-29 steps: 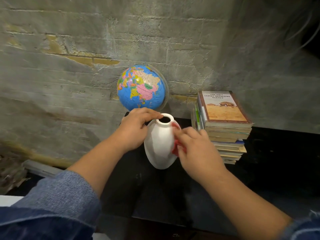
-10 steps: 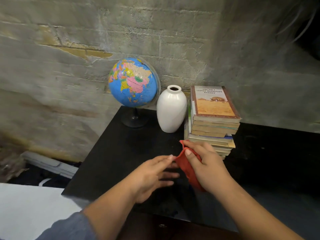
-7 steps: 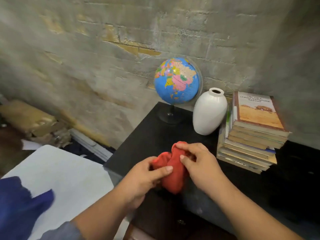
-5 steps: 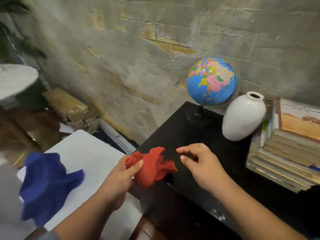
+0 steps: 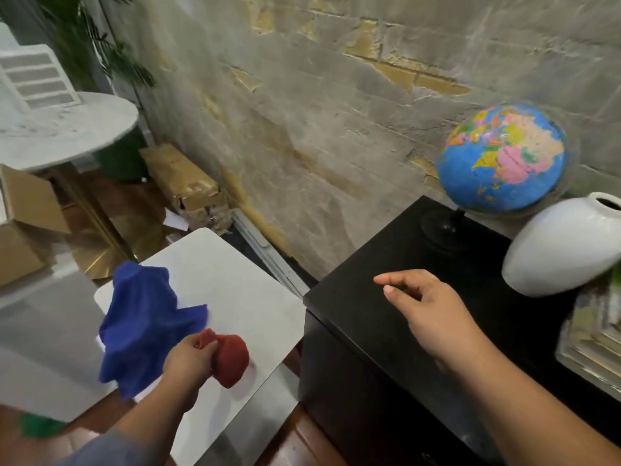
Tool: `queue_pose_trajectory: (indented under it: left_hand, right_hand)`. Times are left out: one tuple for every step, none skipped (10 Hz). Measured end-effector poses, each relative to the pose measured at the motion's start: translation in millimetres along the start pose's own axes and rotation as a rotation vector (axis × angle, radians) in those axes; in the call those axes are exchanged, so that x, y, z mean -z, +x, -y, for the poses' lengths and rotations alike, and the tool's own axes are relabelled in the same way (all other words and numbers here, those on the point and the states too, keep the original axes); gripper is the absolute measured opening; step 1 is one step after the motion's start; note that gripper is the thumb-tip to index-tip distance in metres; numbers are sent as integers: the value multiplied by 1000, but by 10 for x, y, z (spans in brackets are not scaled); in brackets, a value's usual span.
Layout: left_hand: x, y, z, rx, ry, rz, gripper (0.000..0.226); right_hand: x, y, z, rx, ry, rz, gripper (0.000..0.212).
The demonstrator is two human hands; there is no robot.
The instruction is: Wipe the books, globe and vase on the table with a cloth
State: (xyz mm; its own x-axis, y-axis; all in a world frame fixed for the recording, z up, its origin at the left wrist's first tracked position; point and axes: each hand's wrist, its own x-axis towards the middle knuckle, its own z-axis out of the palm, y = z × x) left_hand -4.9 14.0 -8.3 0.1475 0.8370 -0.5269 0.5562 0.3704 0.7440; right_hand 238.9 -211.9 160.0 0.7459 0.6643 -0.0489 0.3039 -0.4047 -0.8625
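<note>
Two hands enter from the lower edge. The left hand (image 5: pixel 190 356) grips a red cloth (image 5: pixel 232 359), a soft, nubby fabric bunched into a rounded wad, with the fingers curled round its upper fold. The wad sits low over a smooth white table (image 5: pixel 235 290) with a rounded corner; whether it touches the top cannot be told. Just beside that hand a blue cloth (image 5: pixel 141 327) of similar fuzzy weave lies in rumpled peaks on the same top. The right hand (image 5: pixel 433 311) hovers above a black table (image 5: pixel 386 274), a matt, square-edged block, and holds nothing: its fingers are loosely bent, with forefinger and thumb stretched leftward. At the back of the black table, near the wall, stands the globe (image 5: pixel 504 159), a glossy blue sphere with bright patches of land on a dark round foot. Just beside it, to the right, stands the vase (image 5: pixel 564 243), white, glazed and egg-shaped with a narrow open neck. The books (image 5: pixel 591 341) form a blurred stack of pale page edges at the right border, close by the vase. Behind all this runs a wall (image 5: pixel 319 112) of rough grey plaster, flaked to yellowish brick. A round marble table (image 5: pixel 67 129) and a cardboard box (image 5: pixel 23 210) stand at far left.
</note>
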Motion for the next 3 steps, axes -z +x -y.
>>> queue_pose_trajectory:
  left_hand:
    - [40, -27, 23, 7, 33, -21, 38]
    - [53, -4, -13, 12, 134, -24, 49]
    - [43, 43, -134, -54, 193, 8, 46]
  right_hand:
    - [-14, 28, -22, -17, 13, -18, 17]
    - [-9, 44, -26, -44, 16, -39, 16]
    - [-8, 75, -20, -57, 43, -89, 16]
